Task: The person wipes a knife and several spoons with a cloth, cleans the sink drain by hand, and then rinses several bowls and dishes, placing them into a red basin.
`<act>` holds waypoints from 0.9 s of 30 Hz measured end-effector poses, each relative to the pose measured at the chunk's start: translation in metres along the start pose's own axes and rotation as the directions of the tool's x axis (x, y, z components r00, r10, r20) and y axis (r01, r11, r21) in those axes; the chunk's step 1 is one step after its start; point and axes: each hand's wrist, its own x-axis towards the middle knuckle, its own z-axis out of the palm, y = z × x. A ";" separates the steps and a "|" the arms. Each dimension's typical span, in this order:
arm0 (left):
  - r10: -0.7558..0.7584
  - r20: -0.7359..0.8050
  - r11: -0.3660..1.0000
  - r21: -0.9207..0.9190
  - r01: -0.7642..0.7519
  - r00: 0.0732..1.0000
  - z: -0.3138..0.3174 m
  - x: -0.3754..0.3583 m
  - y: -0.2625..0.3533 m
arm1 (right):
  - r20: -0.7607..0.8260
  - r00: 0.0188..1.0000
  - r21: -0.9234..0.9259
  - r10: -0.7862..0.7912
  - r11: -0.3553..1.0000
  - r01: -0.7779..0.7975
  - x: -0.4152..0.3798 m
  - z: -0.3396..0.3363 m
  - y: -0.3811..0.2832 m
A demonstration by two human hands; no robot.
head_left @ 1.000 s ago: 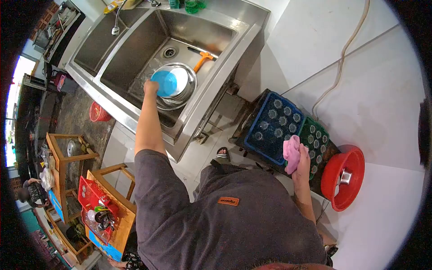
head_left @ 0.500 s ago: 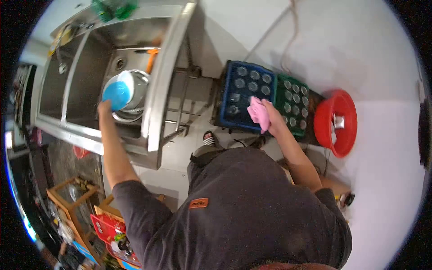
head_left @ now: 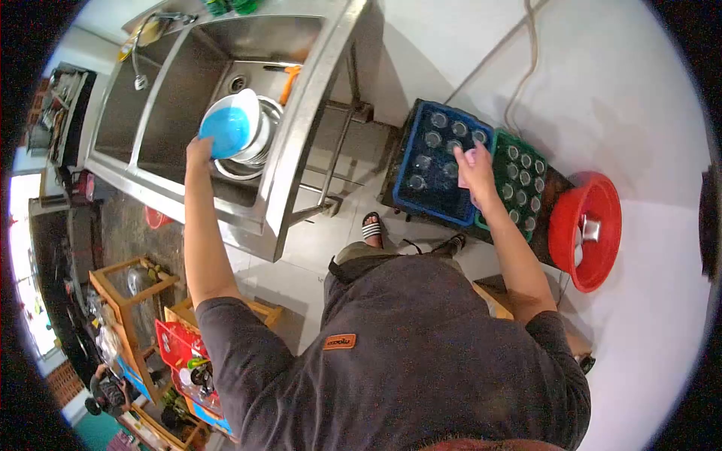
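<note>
My left hand [head_left: 199, 151] reaches over the sink and is closed on the near edge of a blue bowl [head_left: 226, 131]. Against that bowl sits a white bowl [head_left: 258, 113], and beneath both are shiny metal bowls [head_left: 265, 159] in the sink basin. My right hand [head_left: 479, 178] is closed around a pink cloth [head_left: 464, 177], mostly hidden by the fingers. It hovers over the blue crate [head_left: 432, 203], which holds several upturned glasses [head_left: 433, 139].
A green crate [head_left: 519, 180] with more glasses adjoins the blue one. Right of it stands a red basin [head_left: 558, 240] holding a metal cup [head_left: 591, 228]. The steel sink [head_left: 280, 203] has an orange-handled tool [head_left: 290, 84] inside. Behind left, a red basket [head_left: 174, 342] and a person [head_left: 113, 392].
The whole view has shifted, so sink and crates sit further right. My right hand has turned, and less of the pink cloth shows. My left hand keeps its hold on the blue bowl.
</note>
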 end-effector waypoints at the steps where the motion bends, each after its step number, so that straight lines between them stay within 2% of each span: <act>1: 0.003 -0.016 1.000 0.000 -0.003 1.000 0.000 -0.020 0.015 | 0.128 0.992 0.301 -0.016 0.953 -0.023 0.008 -0.013 -0.054; 3: 0.024 -0.065 0.998 0.062 -0.020 0.998 0.018 -0.080 0.066 | 0.133 0.977 0.709 -0.168 0.704 0.024 0.006 -0.048 -0.170; 5: 0.041 -0.038 0.999 0.008 -0.041 0.998 0.022 -0.089 0.074 | 0.125 0.908 0.824 -0.400 0.552 0.130 0.009 -0.053 -0.245; 7: 0.064 -0.013 0.997 -0.049 -0.065 0.998 0.027 -0.096 0.080 | 0.212 0.882 0.871 -0.422 0.491 0.025 0.008 -0.047 -0.305; 9: 0.134 0.083 0.988 -0.090 -0.126 0.988 0.035 -0.107 0.090 | 0.146 0.871 0.800 -0.469 0.574 0.175 0.021 -0.023 -0.341; 10: 0.108 0.125 0.989 -0.118 -0.093 0.986 0.041 -0.128 0.108 | 0.133 0.873 0.802 -0.470 0.569 0.184 0.025 -0.024 -0.352; 12: 0.153 0.135 0.986 -0.092 -0.142 0.979 0.052 -0.153 0.130 | 0.253 0.894 0.729 -0.369 0.680 0.074 0.035 -0.031 -0.365; 13: 0.185 0.149 0.982 -0.063 -0.178 0.971 0.059 -0.166 0.140 | 0.243 0.900 0.729 -0.363 0.680 0.077 0.041 -0.023 -0.363; 15: 0.199 0.205 0.980 -0.058 -0.191 0.958 0.074 -0.196 0.164 | 0.474 0.776 0.856 -0.417 0.426 -0.293 0.054 0.000 -0.346; 16: 0.230 0.224 0.973 -0.066 -0.221 0.947 0.089 -0.208 0.167 | 0.523 0.742 0.851 -0.419 0.297 -0.432 0.043 -0.036 -0.335; 17: 0.258 0.249 0.966 -0.075 -0.247 0.933 0.101 -0.215 0.171 | 0.515 0.757 0.855 -0.401 0.293 -0.427 0.041 -0.049 -0.322; 19: 0.299 0.291 0.954 -0.068 -0.292 0.909 0.125 -0.236 0.184 | 0.560 0.779 0.828 -0.282 0.225 -0.514 0.038 -0.065 -0.295; 20: 0.335 0.285 0.938 -0.009 -0.347 0.898 0.136 -0.259 0.197 | 0.500 0.840 0.863 -0.211 0.210 -0.460 0.035 -0.070 -0.284; 21: 0.377 0.293 0.913 0.045 -0.406 0.879 0.151 -0.280 0.207 | 0.481 0.861 0.871 -0.167 0.202 -0.448 0.033 -0.073 -0.270; 23: 0.467 0.367 0.879 -0.092 -0.468 0.805 0.185 -0.286 0.200 | 0.501 0.840 0.863 -0.210 0.049 -0.503 0.037 -0.078 -0.231; 24: 0.499 0.398 0.866 -0.202 -0.457 0.770 0.208 -0.277 0.188 | 0.490 0.856 0.872 -0.165 0.098 -0.480 0.039 -0.075 -0.209; 25: 0.479 0.441 0.877 -0.200 -0.437 0.759 0.229 -0.285 0.192 | 0.479 0.871 0.875 -0.110 0.144 -0.463 0.039 -0.077 -0.184; 26: 0.393 0.521 0.918 -0.274 -0.288 0.758 0.245 -0.313 0.203 | 0.468 0.882 0.869 -0.056 0.209 -0.447 0.029 -0.108 -0.166; 27: 0.409 0.592 0.911 -0.316 -0.267 0.695 0.263 -0.330 0.205 | 0.459 0.888 0.856 -0.012 0.273 -0.439 0.017 -0.140 -0.154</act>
